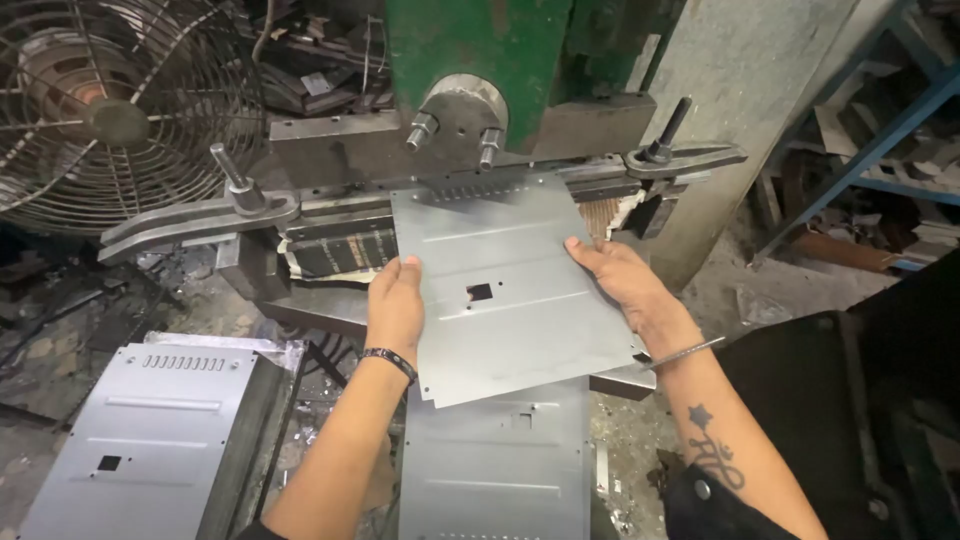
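Sheet metal panel [505,280] is what both hands are on here, a flat grey one with a small square cutout near its middle and a row of slots along the far edge. Left hand [396,305] is clamped on the panel's left edge, thumb on top and fingers tucked under, so it's closed on the sheet. Right hand [625,285] does the same job on the right edge, palm laid flat on top near the far corner, fingers curled over the side. The panel sits between the two hands and runs away from them, its long axis pointing straight ahead into the green press [480,60]. The far edge already lies under the press's steel head [460,115], so the slotted end is well beyond the fingertips while the near edge hangs back toward the wrists. Neither hand looks clearly nearer the machine; the right one is maybe a touch further forward.

Below the left wrist, down and to the left, a stack of matching panels [150,440] waits, and another panel [500,470] lies directly beneath the held one. A wire-caged fan [110,110] sits far off beyond the left hand.
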